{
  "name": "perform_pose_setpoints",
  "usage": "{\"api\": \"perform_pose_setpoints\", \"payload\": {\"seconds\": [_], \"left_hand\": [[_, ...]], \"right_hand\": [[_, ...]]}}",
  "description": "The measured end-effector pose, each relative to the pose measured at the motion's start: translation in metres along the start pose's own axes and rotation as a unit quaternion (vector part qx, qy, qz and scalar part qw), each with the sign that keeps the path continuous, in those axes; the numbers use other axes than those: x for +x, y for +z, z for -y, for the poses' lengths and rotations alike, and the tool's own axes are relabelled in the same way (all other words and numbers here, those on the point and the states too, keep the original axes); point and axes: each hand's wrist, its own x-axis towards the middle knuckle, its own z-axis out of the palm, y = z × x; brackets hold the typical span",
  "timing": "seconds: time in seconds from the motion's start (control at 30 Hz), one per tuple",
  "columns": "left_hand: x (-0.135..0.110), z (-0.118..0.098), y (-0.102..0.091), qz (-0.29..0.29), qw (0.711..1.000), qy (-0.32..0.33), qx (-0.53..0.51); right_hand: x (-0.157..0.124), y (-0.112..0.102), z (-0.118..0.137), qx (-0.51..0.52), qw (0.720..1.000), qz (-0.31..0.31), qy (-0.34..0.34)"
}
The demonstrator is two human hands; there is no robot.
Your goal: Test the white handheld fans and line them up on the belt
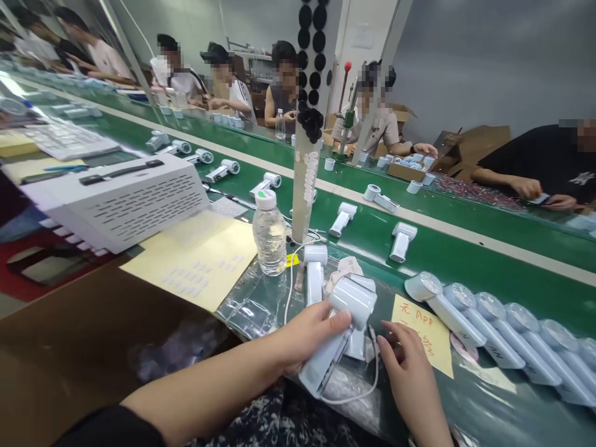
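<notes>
White handheld fan [349, 304] | gripped by left hand [307, 335] | right hand [410, 379] spread beside (cable [375, 372] looped)

This is a factory assembly workshop, set up for production-line work. A long green conveyor belt [447, 279] runs through the room, with a second stretch of line beyond it, and seated workers such as the person in a black T-shirt [526, 158] line both sides. Rows of identical white handheld appliances [498, 329] stand along the belt in batches. Open cardboard boxes [470, 146] are stacked among the workers, and a lever with a red knob [347, 66] rises from a small bench-top press. A perforated white metal case [125, 202] sits at the line's edge, and a handwritten yellow note [421, 332] lies on the belt. The walls are plain and industrial.
</notes>
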Motion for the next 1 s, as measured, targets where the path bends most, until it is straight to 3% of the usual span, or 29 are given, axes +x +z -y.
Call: {"api": "perform_pose_setpoints", "payload": {"seconds": [0.1, 0.17, 0.27, 0.33, 0.4, 0.43, 0.53, 0.67, 0.8, 0.9, 0.93, 1.0], "left_hand": [[-0.027, -0.014, -0.002, 0.012, 0.973, 0.147, 0.177], [-0.037, -0.018, -0.004, 0.014, 0.94, 0.233, 0.25], [-0.042, -0.024, -0.023, 0.019, 0.867, 0.309, 0.391], [-0.044, -0.035, -0.052, -0.027, 0.811, 0.306, 0.498], [-0.047, -0.048, -0.09, -0.152, 0.762, 0.256, 0.576], [-0.049, -0.053, -0.109, -0.24, 0.726, 0.215, 0.607], [-0.053, -0.058, -0.156, -0.32, 0.682, 0.161, 0.638], [-0.051, -0.05, -0.18, -0.324, 0.672, 0.129, 0.653], [-0.046, -0.055, -0.171, -0.329, 0.669, 0.11, 0.657], [-0.045, -0.062, -0.135, -0.323, 0.684, 0.108, 0.645], [-0.046, -0.063, -0.116, -0.304, 0.707, 0.114, 0.628], [-0.048, -0.059, -0.072, -0.19, 0.79, 0.134, 0.567]], "right_hand": [[-0.015, 0.013, 0.008, 0.046, 0.998, 0.027, -0.025], [-0.032, 0.027, 0.021, 0.151, 0.98, 0.127, -0.028], [-0.053, 0.045, 0.042, 0.273, 0.924, 0.266, 0.022], [-0.059, 0.049, 0.051, 0.332, 0.881, 0.325, 0.091], [-0.057, 0.046, 0.056, 0.385, 0.839, 0.353, 0.152], [-0.055, 0.044, 0.058, 0.408, 0.825, 0.354, 0.167], [-0.046, 0.04, 0.063, 0.478, 0.801, 0.325, 0.159], [-0.036, 0.043, 0.073, 0.512, 0.8, 0.277, 0.144], [-0.033, 0.04, 0.083, 0.533, 0.796, 0.244, 0.147], [-0.032, 0.034, 0.087, 0.545, 0.789, 0.225, 0.169], [-0.032, 0.033, 0.087, 0.547, 0.788, 0.223, 0.175], [-0.032, 0.032, 0.087, 0.55, 0.784, 0.221, 0.186]]}}
